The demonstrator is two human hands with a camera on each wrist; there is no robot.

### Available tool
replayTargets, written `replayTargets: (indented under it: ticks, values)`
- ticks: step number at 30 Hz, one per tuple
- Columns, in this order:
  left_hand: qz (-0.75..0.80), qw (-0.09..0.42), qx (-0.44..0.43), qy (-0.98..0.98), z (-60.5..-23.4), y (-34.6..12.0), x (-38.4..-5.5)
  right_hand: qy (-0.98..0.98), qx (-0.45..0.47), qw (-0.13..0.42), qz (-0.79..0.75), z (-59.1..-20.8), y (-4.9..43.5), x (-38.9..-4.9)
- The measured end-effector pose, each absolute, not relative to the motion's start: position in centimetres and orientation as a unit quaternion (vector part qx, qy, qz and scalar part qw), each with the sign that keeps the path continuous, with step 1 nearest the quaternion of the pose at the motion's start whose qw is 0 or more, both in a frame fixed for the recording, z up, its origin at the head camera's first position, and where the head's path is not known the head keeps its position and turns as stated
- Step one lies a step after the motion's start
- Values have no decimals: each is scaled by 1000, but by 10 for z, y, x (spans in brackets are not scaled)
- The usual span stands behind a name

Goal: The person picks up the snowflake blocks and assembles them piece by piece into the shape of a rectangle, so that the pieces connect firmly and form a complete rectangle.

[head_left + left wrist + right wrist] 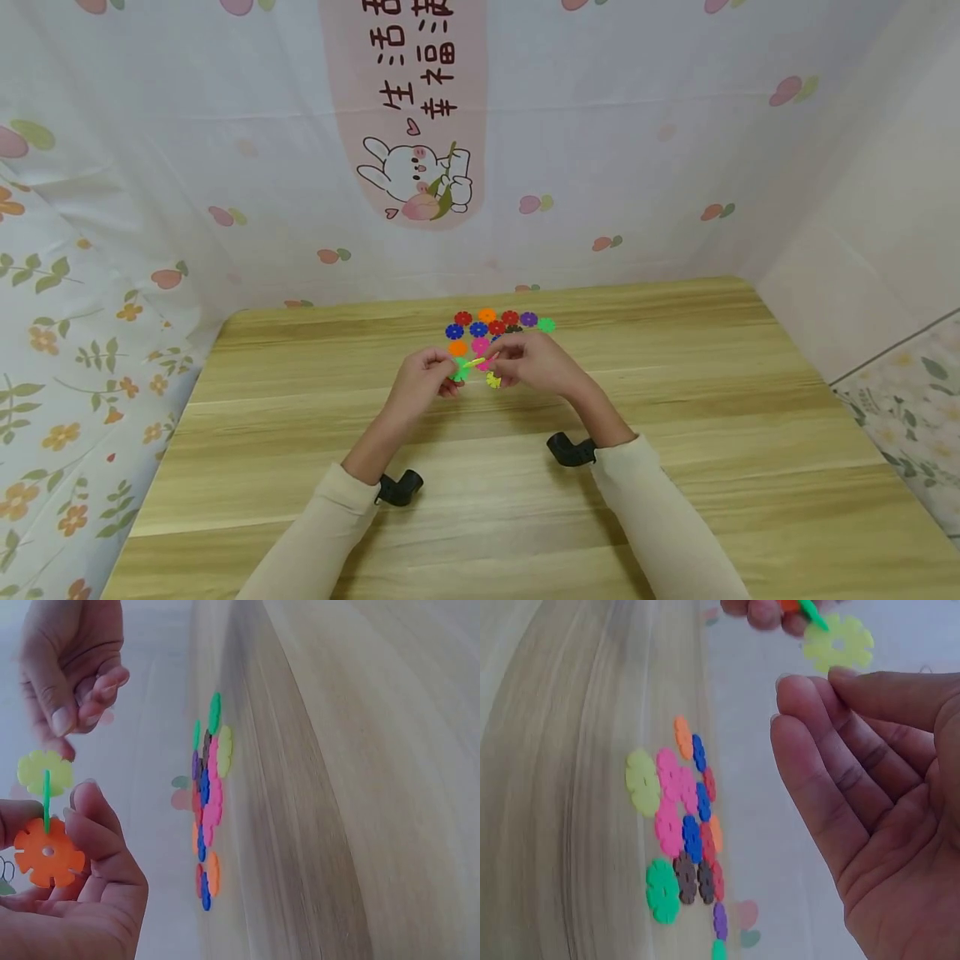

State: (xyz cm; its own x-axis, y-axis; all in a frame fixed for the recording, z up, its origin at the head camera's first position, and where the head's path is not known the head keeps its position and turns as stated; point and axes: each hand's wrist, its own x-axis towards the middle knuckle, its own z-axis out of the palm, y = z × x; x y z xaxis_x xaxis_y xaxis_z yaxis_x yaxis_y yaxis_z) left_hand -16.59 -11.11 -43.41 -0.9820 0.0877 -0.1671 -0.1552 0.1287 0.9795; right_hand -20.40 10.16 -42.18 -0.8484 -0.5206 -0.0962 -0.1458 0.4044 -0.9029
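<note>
My left hand [420,383] holds a small joined piece of notched plastic snowflake discs. An orange disc [49,853] sits between its fingers, and a green disc [46,799], edge-on in the left wrist view, links it to a yellow disc [838,643]. My right hand [536,362] is close beside the yellow disc, its fingers loosely bent. The right thumb tip [843,675] is at the yellow disc's edge; whether it touches cannot be told. No disc shows within the right palm. In the head view the joined piece is partly covered by fingers.
Several loose discs lie flat on the wooden table [480,517] beyond the hands, among them a purple disc [528,319], a dark blue disc [454,332] and a loose yellow disc [643,782]. Behind the table hangs a printed cloth [600,167].
</note>
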Motion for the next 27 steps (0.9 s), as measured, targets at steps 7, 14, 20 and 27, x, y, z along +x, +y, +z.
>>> replayTargets:
  ticks: [7, 14, 20, 27]
  values:
    - [663, 82, -26, 744, -435, -118, -166, 829, -126, 176, -516, -425, 114, -214]
    - [673, 82, -26, 735, -440, -123, -165, 850, -75, 168, -493, -438, 125, -219]
    - [678, 87, -28, 730, -441, -126, -165, 860, -50, 179, -475, -446, 130, -220]
    - [674, 94, -42, 732, -441, -129, -164, 855, -35, 206, -475, -459, 133, -220]
